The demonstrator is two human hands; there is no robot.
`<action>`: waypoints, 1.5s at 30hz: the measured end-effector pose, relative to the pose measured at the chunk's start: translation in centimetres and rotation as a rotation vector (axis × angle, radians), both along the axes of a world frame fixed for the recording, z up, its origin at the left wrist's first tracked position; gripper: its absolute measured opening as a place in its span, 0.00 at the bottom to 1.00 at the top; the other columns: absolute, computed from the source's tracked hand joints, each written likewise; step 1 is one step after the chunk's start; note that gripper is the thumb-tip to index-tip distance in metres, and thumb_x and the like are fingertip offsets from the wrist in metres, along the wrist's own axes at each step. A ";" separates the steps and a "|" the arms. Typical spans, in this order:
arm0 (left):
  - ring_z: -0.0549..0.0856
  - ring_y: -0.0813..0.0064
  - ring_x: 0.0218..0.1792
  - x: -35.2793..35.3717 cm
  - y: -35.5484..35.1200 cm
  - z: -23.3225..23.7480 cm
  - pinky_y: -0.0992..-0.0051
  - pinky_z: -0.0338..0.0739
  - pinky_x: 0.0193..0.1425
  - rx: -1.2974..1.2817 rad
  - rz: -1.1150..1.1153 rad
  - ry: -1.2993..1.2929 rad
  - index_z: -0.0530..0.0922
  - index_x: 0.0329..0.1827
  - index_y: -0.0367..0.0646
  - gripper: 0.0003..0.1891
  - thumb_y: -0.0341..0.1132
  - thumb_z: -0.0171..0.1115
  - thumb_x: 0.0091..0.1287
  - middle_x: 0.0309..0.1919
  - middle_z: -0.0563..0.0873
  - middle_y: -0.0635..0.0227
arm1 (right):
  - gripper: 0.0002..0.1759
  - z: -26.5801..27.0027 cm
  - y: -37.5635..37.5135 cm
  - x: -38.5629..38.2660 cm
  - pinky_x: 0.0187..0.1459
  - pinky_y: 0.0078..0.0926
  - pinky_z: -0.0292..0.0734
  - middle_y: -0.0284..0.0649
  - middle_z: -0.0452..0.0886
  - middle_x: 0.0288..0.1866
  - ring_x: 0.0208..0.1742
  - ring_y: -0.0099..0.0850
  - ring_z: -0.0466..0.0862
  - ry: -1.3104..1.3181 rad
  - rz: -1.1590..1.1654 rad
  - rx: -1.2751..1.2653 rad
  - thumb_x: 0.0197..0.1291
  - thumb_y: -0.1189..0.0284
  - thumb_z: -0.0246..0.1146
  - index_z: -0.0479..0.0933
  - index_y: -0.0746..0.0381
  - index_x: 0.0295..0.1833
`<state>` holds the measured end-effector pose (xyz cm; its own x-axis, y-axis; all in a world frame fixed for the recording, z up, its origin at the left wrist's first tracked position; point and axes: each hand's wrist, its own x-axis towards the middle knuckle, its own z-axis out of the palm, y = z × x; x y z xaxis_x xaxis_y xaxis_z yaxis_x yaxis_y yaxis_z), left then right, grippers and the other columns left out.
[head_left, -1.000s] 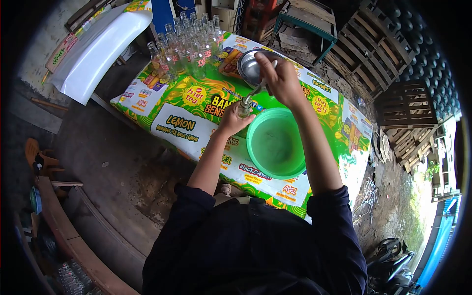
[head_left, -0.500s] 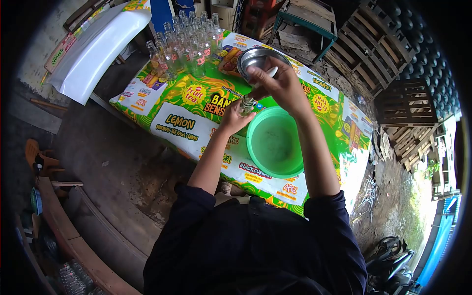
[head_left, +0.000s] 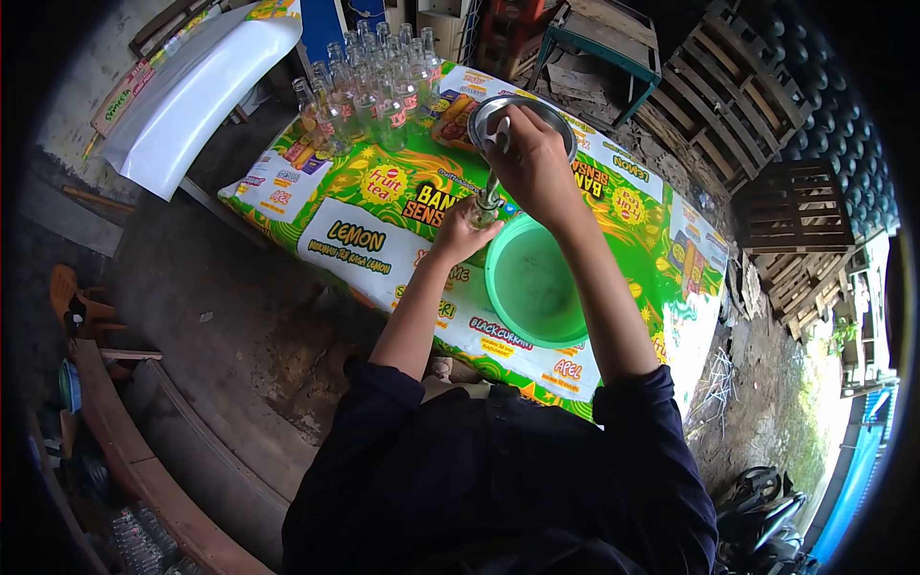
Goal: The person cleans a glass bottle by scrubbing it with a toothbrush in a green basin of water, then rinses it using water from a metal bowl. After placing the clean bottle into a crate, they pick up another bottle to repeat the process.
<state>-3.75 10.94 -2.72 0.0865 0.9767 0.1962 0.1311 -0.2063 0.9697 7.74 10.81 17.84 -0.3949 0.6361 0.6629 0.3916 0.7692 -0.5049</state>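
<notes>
My left hand (head_left: 464, 234) is wrapped around a clear glass bottle (head_left: 487, 209), its mouth tilted up and away from me. Above it, my right hand (head_left: 533, 161) grips what looks like a bottle brush (head_left: 501, 134) with a pale handle. Its thin shaft runs down to the bottle's mouth; any bristles are hidden. Just right of the bottle stands a green basin (head_left: 494, 287) holding cloudy liquid. Behind my right hand is a shiny metal bowl (head_left: 567, 128), partly covered by the hand.
Several clear glass bottles (head_left: 369, 91) stand grouped at the table's far left corner. A bright printed cloth (head_left: 359, 240) covers the table. Beyond it are a small green-framed table (head_left: 613, 38) and wooden pallets (head_left: 728, 86). A white-covered surface (head_left: 201, 91) lies at left.
My right hand has tilted more upright over the bottle, so the pale handle and shaft show more. My left hand keeps its hold on the bottle. The view has shifted slightly.
</notes>
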 end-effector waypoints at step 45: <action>0.80 0.83 0.27 -2.4 4.0 2.0 0.78 0.75 0.33 0.128 0.178 0.006 0.73 0.30 0.42 0.11 0.36 0.67 0.58 0.23 0.80 0.73 | 0.17 8.8 5.1 8.8 0.23 0.20 0.76 0.43 0.79 0.26 0.23 0.27 0.83 0.149 -0.349 0.237 0.55 0.71 0.66 0.66 0.65 0.42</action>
